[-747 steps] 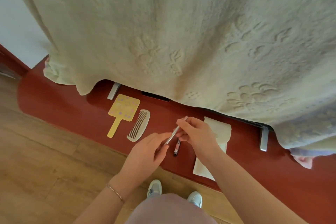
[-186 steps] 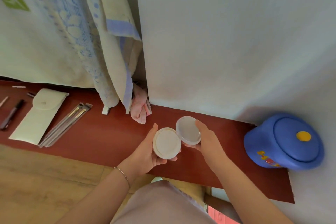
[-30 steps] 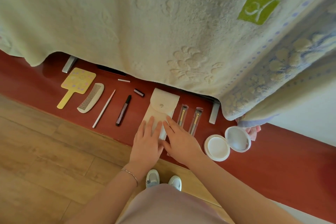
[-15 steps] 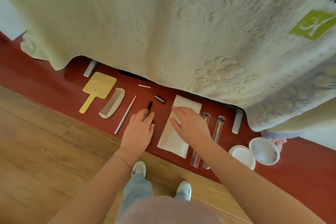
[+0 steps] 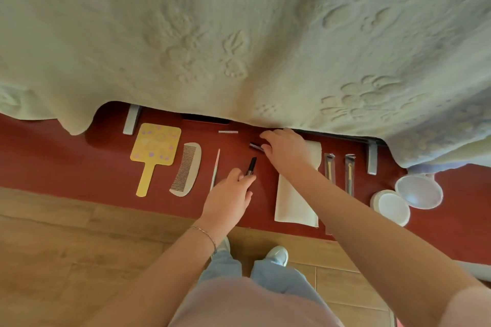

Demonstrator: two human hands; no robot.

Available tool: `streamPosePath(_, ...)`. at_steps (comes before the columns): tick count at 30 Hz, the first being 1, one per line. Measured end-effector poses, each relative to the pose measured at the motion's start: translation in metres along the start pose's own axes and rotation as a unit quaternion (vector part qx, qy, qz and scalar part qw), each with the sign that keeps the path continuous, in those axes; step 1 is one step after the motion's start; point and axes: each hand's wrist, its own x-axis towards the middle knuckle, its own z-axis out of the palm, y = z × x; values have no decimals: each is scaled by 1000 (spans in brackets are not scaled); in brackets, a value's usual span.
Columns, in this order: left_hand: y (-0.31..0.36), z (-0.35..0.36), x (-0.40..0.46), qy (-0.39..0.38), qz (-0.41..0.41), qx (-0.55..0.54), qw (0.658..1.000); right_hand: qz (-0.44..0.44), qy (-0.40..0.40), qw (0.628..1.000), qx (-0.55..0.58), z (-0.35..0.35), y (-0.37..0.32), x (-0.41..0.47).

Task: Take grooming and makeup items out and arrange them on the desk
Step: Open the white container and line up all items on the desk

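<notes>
Head view: left hand (image 5: 228,194) pinches black pen (image 5: 251,166); right hand (image 5: 287,151) curls onto small cap (image 5: 255,146) near desk (image 5: 53,162) back edge. Advice: align pen parallel with comb (image 5: 187,168), even gaps.

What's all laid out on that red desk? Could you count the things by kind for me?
Hand mirror: 1
Comb: 1
Pencils or pens: 2, a pale thin one and a dark one
Loose caps: 2, a white one and a dark one
White pouch: 1
Wrapped brushes: 2
Round compact, open: 1
Total: 10
</notes>
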Motion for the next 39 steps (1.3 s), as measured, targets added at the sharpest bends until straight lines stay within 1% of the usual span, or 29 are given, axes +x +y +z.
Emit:
streamPosePath(2, 3, 4, -3, -8, -3, -22, 1000, 21, 11, 1000, -5, 3, 2, -1)
streamPosePath(5, 7, 10, -4, -9, -26, -52, 998, 58, 48, 997, 29, 6, 2, -2)
streamPosePath(7, 11, 12, -4, -6, -34, -59, 998, 44, 44, 997, 41, 7, 3, -1)
streamPosePath(10, 16, 13, -6, -11, -31, -63, 997, -6, 31, 999, 15, 9, 3, 2)
streamPosePath(14, 18, 13, -7, -13, -31, -58, 998, -29, 30, 998, -35, 13, 0, 6)
streamPosePath(18, 21, 13, -7, -15, -39, -55, 998, -1, 49, 995, -84, 14, -1, 8)
streamPosePath(23, 23, 12, -7, -22, -49, -44, 998, 32, 68, 991, -113, 16, -3, 9)
streamPosePath(26, 25, 13, -9, -28, -45, -37, 998, 30, 21, 995, -97, 18, -4, 8)
streamPosePath(27, 26, 14, -10, -31, -44, -37, 998, 32, 16, 995, -95, 18, -3, 8)
streamPosePath(36, 26, 13, -11, -27, -39, -38, 998, 37, 9, 994, -107, 16, -3, 5)
streamPosePath(38, 26, 13, -11, -26, -38, -42, 998, 41, 25, 996, -71, 17, -4, 4)
streamPosePath(39, 26, 13, -10, -25, -37, -43, 998, 39, 45, 997, -48, 16, -5, 3)
